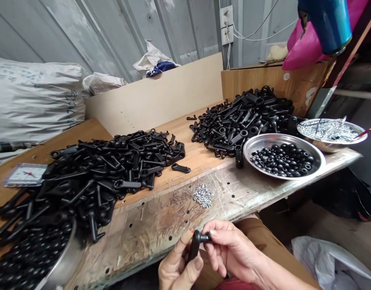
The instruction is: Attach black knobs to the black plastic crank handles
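The left hand (pixel 179 264) clamps its fingers around a smooth black handle (pixel 193 246). The right hand's (pixel 226 245) thumb and fingertips pinch its short, rounded side knob (pixel 206 237).

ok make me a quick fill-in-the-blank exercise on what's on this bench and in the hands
1. The left hand grips a crank-shaped part that is coloured ____.
2. The knob on that part is pinched by the person's ____ hand.
3. Similar crank-shaped pieces lie on the bench in ____ large heaps.
4. The small loose pins in front of the hands are coloured ____.

Missing words: black; right; two; silver.
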Available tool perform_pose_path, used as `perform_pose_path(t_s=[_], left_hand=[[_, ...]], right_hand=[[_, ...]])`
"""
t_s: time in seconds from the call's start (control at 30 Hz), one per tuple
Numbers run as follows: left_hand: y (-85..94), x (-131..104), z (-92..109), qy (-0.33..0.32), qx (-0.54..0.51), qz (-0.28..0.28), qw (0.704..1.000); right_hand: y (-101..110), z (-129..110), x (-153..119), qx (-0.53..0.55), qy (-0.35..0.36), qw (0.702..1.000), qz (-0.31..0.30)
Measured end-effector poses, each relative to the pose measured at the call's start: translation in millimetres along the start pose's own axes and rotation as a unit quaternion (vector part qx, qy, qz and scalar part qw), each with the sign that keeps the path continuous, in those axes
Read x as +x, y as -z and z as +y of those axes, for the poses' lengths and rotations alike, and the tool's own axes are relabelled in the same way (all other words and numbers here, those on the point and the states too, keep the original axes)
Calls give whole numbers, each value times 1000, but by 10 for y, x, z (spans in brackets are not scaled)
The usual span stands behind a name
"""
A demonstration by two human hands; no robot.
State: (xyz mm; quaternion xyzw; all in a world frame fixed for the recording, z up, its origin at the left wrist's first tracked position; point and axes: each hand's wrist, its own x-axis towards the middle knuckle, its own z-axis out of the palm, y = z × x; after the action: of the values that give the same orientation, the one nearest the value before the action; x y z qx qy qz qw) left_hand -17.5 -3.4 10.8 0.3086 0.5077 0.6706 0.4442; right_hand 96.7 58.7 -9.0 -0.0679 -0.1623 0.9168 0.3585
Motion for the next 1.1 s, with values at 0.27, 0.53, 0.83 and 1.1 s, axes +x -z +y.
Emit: perform_pose_path(t_s=[0.27,0.53,0.83,1.1], left_hand=[[218,18,-197,-94,142,51,984],[108,-30,-164,-147,176,48,972],[34,-55,-83,-202,210,30,956],[95,-48,-224,-141,142,57,978]], right_hand=[[-10,59,27,-22,0,999,36],[-17,61,-5,-62,2,993,96],[-120,-75,-38,-207,6,963,170],[-124,-112,19,-135,-9,990,47]])
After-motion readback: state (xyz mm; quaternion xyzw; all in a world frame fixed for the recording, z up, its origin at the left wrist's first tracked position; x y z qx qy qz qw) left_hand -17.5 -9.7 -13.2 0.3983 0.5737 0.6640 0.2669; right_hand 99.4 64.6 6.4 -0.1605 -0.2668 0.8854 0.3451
